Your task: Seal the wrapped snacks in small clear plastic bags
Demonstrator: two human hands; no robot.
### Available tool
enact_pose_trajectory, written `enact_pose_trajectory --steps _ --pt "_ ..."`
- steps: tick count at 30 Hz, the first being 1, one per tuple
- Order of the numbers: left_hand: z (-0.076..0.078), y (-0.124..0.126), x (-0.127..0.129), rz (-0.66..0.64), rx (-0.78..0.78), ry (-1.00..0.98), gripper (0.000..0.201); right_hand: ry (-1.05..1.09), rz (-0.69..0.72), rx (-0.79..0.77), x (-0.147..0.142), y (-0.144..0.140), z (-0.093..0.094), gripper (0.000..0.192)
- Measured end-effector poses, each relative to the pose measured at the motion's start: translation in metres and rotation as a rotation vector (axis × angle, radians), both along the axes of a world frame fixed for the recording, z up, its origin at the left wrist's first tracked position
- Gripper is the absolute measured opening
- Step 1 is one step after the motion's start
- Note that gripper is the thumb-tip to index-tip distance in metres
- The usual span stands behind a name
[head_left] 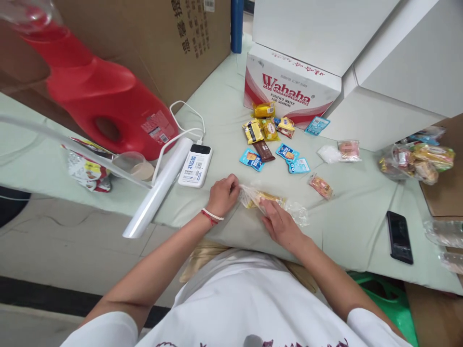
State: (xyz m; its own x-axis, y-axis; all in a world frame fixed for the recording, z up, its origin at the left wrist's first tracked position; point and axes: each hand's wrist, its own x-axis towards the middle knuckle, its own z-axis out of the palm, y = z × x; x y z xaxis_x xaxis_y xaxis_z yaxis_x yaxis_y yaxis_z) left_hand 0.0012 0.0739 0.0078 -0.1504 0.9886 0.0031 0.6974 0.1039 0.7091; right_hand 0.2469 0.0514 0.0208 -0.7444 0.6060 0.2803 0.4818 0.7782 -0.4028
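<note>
A clear plastic bag (300, 212) lies near the table's front edge with a yellow-wrapped snack (269, 196) inside it. My left hand (222, 195) is closed, pinching the bag's gathered left end between thumb and fingers. Over the bag's middle rests my right hand (280, 222), its fingers stretched out and touching the plastic, thumb apart. Beyond the hands lie blue snack packets (252, 159), a brown packet (264, 151) and several yellow packets (253, 131). To the right are a pink-and-orange packet (321, 186), a white packet (329, 154) and another pink packet (349, 151).
A white power bank (195, 166) with a cable and a white tube-shaped lamp (159, 188) lie left, by a red jug (112, 101). A Wahaha carton (289, 89) stands behind. At right are a filled snack bag (415, 159) and a phone (399, 237).
</note>
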Motion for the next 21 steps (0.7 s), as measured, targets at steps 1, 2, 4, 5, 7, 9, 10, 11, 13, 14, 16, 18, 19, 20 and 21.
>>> enact_pose_trajectory --steps 1,2,4,5,7,9,10,11,13,14,16,18,19,20,21 --pt "0.002 -0.001 -0.001 0.018 0.001 -0.035 0.008 0.014 -0.028 -0.027 -0.001 -0.002 -0.004 0.070" --pt "0.005 -0.003 -0.001 0.034 0.001 -0.084 0.009 -0.003 -0.039 -0.052 -0.002 -0.004 -0.008 0.068" --pt "0.013 -0.007 0.000 0.061 -0.011 -0.231 0.010 -0.083 -0.031 -0.096 -0.005 -0.007 -0.012 0.059" --pt "0.018 -0.010 0.002 0.064 -0.034 -0.325 0.011 -0.121 -0.024 -0.115 -0.007 -0.008 -0.013 0.055" --pt "0.027 -0.015 0.011 0.044 -0.113 -0.511 0.009 -0.144 -0.018 -0.147 -0.010 -0.009 -0.015 0.047" --pt "0.034 -0.019 0.026 -0.024 -0.170 -0.606 0.005 -0.101 -0.016 -0.173 -0.013 -0.009 -0.016 0.042" --pt "0.036 -0.019 0.036 -0.078 -0.171 -0.593 0.009 -0.067 -0.017 -0.184 -0.014 -0.009 -0.016 0.040" --pt "0.037 -0.019 0.045 -0.130 -0.150 -0.540 0.014 -0.032 -0.022 -0.196 -0.015 -0.010 -0.015 0.037" --pt "0.035 -0.017 0.063 -0.219 -0.089 -0.353 0.023 0.036 -0.025 -0.227 -0.016 -0.013 -0.014 0.031" --pt "0.033 -0.015 0.071 -0.247 -0.067 -0.242 0.027 0.066 -0.019 -0.246 -0.015 -0.016 -0.012 0.030" --pt "0.029 -0.012 0.081 -0.272 -0.048 -0.033 0.032 0.107 0.013 -0.303 -0.011 -0.025 -0.008 0.031" --pt "0.026 -0.010 0.085 -0.289 -0.036 0.134 0.033 0.136 0.017 -0.393 -0.003 -0.036 -0.002 0.033" --pt "0.026 -0.010 0.086 -0.297 -0.026 0.196 0.032 0.165 -0.043 -0.422 0.003 -0.040 0.001 0.034" --pt "0.026 -0.010 0.087 -0.303 -0.013 0.241 0.031 0.202 -0.159 -0.418 0.009 -0.042 0.004 0.033" --pt "0.026 -0.009 0.087 -0.297 0.001 0.272 0.030 0.237 -0.318 -0.371 0.015 -0.042 0.005 0.032"
